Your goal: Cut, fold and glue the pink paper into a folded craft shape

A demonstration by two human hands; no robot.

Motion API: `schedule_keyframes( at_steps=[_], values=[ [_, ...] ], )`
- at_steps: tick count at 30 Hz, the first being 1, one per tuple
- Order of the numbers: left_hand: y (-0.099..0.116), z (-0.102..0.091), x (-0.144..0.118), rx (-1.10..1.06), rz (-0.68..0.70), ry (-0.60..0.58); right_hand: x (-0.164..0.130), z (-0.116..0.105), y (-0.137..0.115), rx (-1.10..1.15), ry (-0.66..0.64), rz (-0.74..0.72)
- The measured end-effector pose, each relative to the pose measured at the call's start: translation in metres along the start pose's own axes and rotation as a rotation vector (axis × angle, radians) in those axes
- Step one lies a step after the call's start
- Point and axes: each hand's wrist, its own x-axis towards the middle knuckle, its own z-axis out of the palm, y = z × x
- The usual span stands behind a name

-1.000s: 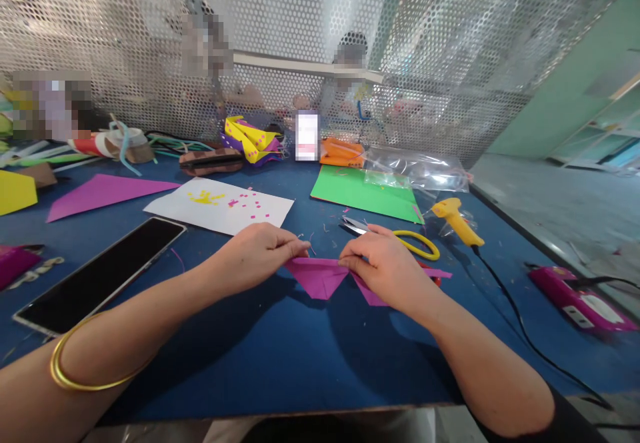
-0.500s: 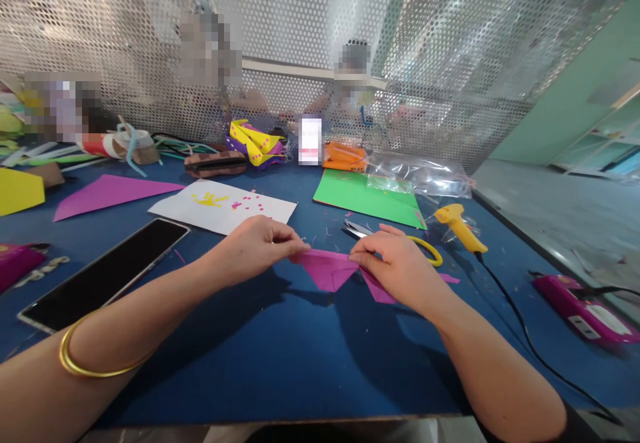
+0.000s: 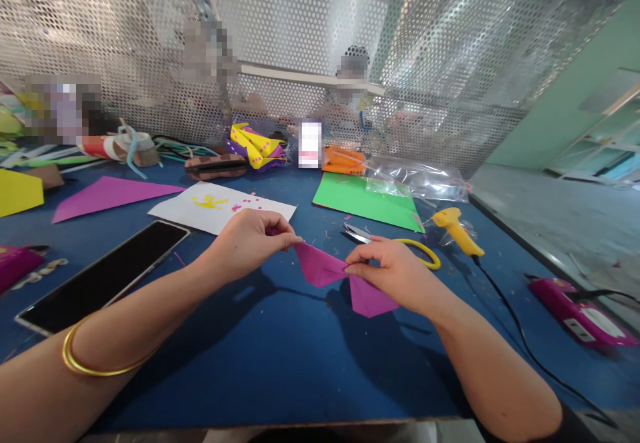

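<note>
A folded piece of magenta paper (image 3: 320,267) hangs between my two hands, above the blue table (image 3: 300,370). My left hand (image 3: 255,240) pinches its upper left corner between thumb and fingers. At its middle, my right hand (image 3: 393,270) grips the top edge, and a pointed flap droops below these fingers. Part of the paper is hidden behind the right hand. Just beyond that hand lie yellow-handled scissors (image 3: 423,251) with their blades showing to the left. A gold bangle circles my left forearm.
Right of the hands lie a yellow glue gun (image 3: 459,230) with a black cord and a magenta power strip (image 3: 583,311). Beyond are green sheets (image 3: 367,200) and white paper (image 3: 175,206) with punched dots. A dark flat panel (image 3: 107,270) lies left. Perforated metal (image 3: 290,23) closes off the back.
The magenta paper has tilted, its right part lower than before. My right hand has moved slightly down and left; my left hand has shifted a little up and left.
</note>
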Motion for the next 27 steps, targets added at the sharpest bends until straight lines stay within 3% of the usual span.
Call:
schedule_keyframes(
  at_steps=[6, 9, 15, 20, 27],
  values=[
    [-0.001, 0.002, 0.001, -0.247, -0.035, 0.095, -0.001, 0.000, 0.003, 0.182, 0.042, 0.084],
    [-0.002, 0.009, -0.003, -0.375, -0.093, 0.043, 0.001, 0.003, 0.002, 0.244, 0.078, 0.112],
    [-0.007, 0.022, -0.007, -0.430, -0.146, -0.003, 0.004, 0.017, -0.003, 0.341, 0.035, 0.115],
    [-0.010, 0.021, -0.005, -0.472, -0.171, 0.001, 0.003, 0.023, -0.005, 0.396, -0.047, 0.087],
    [-0.006, 0.022, -0.006, -0.507, -0.232, -0.046, 0.003, 0.028, -0.006, 0.501, -0.041, 0.132]
  ],
)
